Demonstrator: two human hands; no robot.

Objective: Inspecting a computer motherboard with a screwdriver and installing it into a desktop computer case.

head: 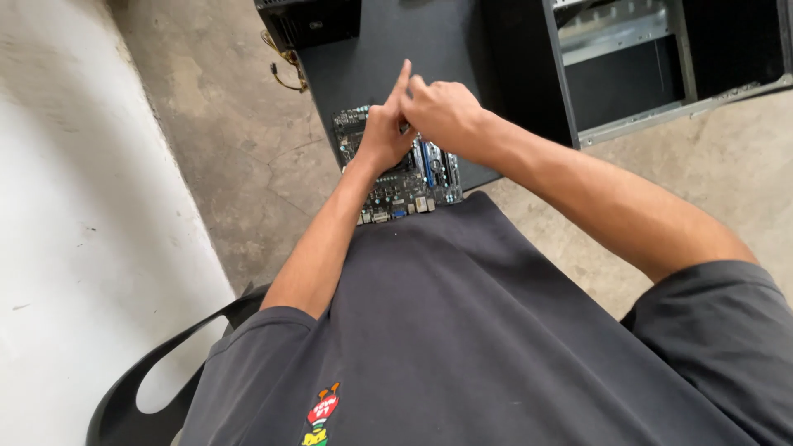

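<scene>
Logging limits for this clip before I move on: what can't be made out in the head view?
- Middle of the circuit board: covered by the left hand and right hand.
- Whether either hand grips anything: fingers overlap, cannot tell.
- Near edge of the board: hidden by the dark shirt.
- Open computer case: cut off by the top and right edges.
- Small board parts: too small to identify.

Single head-mounted view: the camera looks steeply down over the wearer's torso, close above the black bench (429, 41) and concrete floor (248, 165).
</scene>
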